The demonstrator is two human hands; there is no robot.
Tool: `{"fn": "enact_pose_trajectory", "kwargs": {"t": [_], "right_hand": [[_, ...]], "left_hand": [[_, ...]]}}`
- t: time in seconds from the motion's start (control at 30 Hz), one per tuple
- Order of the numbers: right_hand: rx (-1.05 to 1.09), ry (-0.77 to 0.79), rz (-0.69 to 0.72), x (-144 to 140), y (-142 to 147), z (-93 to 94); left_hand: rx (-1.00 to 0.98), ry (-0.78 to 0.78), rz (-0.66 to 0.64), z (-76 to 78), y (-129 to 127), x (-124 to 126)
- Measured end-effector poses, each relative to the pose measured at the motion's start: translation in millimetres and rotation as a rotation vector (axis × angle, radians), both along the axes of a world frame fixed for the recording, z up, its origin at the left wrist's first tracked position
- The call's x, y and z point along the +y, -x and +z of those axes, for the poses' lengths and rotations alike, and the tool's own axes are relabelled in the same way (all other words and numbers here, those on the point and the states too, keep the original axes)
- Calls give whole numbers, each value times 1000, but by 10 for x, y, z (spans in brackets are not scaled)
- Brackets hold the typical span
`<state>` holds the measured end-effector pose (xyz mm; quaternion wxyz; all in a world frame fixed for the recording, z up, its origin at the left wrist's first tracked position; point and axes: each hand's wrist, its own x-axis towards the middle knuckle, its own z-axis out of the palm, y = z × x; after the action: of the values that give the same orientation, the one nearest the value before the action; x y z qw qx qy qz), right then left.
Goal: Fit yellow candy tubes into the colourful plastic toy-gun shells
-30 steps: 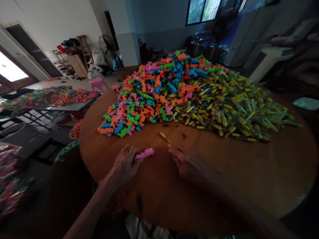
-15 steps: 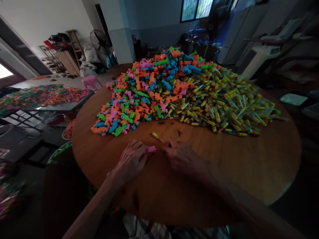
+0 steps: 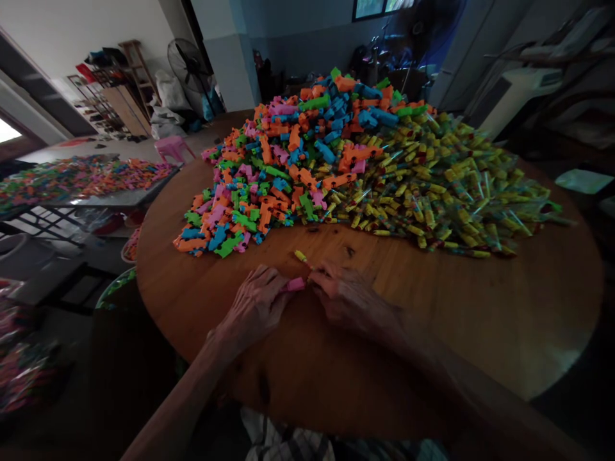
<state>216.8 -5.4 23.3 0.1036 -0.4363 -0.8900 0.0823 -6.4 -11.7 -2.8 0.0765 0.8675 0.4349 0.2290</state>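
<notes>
My left hand [image 3: 259, 296] is closed round a small pink plastic toy piece [image 3: 295, 284], whose end sticks out to the right between thumb and fingers. Close by on the right, my right hand [image 3: 343, 291] has its fingers curled together at the tip of the pink piece. Whatever those fingertips hold is too small and dark to make out. Just beyond them a thin yellow-ended tube [image 3: 300, 256] lies on the round wooden table [image 3: 432, 333], its near end reaching toward my right fingers.
Orange, blue, green and pink toy pieces [image 3: 262, 211] are heaped at the back left of the table. Beside them, to the right, rises a pile of yellow tubes in clear wrapping [image 3: 442, 186]. A side table [image 3: 106, 202] with more pieces, a pink stool [image 3: 173, 147] and a fan [image 3: 187, 64] stand left.
My right hand has moved slightly left, its fingertips now up against the end of the pink toy piece. The left hand keeps its hold, and the view has tilted down a little.
</notes>
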Motion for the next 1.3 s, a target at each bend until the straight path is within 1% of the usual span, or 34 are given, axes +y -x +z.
{"fn": "enact_pose_trajectory", "kwargs": {"t": [0.1,0.23,0.37,0.6,0.83,0.93,1.03,1.2,1.3], "right_hand": [[-14,-3,9,-17,6,11],[-22,-24,44,0,-2,-64],[-2,-43,31,15,-14,-120],[74,-18,32,38,-30,-124],[85,22,-4,46,-13,-102],[89,29,6,59,-16,-110],[55,6,50,80,-27,-131],[-69,-19,87,90,-33,-122],[-96,-43,124,75,-29,-130]], "left_hand": [[-2,6,-7,-9,3,10],[-3,16,-10,-2,-2,12],[11,15,-22,12,-10,19],[1,18,-38,15,-13,41],[3,24,-35,27,-29,68],[-12,31,-46,28,-26,85],[-20,36,-60,28,-15,100],[-13,19,-106,37,-1,148],[-12,6,-138,35,7,191]]}}
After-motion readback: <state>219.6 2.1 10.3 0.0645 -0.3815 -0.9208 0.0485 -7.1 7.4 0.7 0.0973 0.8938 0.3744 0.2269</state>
